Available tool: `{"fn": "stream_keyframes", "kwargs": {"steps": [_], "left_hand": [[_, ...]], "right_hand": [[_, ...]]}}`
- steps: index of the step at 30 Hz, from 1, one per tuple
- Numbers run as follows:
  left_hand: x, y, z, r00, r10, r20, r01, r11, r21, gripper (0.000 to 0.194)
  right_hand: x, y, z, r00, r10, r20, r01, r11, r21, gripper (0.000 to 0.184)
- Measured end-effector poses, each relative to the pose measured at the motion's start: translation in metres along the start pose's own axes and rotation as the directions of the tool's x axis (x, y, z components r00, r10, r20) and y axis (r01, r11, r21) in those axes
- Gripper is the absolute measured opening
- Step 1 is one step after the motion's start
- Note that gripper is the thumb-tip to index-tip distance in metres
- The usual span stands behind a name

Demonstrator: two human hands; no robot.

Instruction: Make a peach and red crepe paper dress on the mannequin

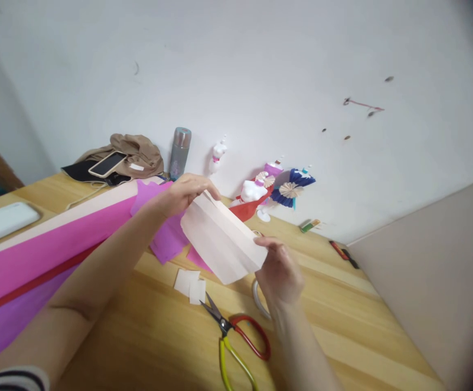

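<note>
A pale pink sheet of paper (224,239) with crease lines is held up above the table between both hands. My left hand (187,193) pinches its upper left corner, fingers over the top edge. At the lower right end, my right hand (279,269) grips the paper between thumb and fingers. Below the sheet, scissors (225,326) with one red and one yellow handle lie with blades slightly apart. Small white paper pieces (189,283) rest by the blade tips. A roll of tape (260,298) is partly hidden behind my right hand.
Magenta paper (57,258) and purple paper (165,241) stretch across the left. Small dress-form figures (254,190) stand by the wall, one with a blue pleated skirt (285,190). A bottle (180,153), a phone (108,164), brown cloth (138,152) and a white box-like object (6,222) are farther left.
</note>
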State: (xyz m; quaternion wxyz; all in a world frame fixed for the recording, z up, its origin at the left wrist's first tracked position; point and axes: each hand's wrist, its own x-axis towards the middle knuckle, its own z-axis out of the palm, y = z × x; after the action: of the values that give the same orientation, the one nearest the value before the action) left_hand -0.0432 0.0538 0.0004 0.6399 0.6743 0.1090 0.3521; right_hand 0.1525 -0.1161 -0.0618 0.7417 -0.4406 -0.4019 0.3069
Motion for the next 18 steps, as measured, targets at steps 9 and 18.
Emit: {"fn": "stream_keyframes", "kwargs": {"steps": [9,18], "left_hand": [[-0.006,0.017,0.012,0.994,-0.083,-0.068,0.098,0.962,0.255,0.022],[-0.006,0.019,0.017,0.986,-0.125,-0.107,0.155,0.924,0.349,0.022]], "right_hand": [[-0.005,0.004,0.002,0.997,-0.073,-0.036,0.057,0.942,-0.331,0.016],[-0.006,-0.008,0.013,0.992,-0.071,-0.103,0.027,0.927,-0.374,0.022]]}}
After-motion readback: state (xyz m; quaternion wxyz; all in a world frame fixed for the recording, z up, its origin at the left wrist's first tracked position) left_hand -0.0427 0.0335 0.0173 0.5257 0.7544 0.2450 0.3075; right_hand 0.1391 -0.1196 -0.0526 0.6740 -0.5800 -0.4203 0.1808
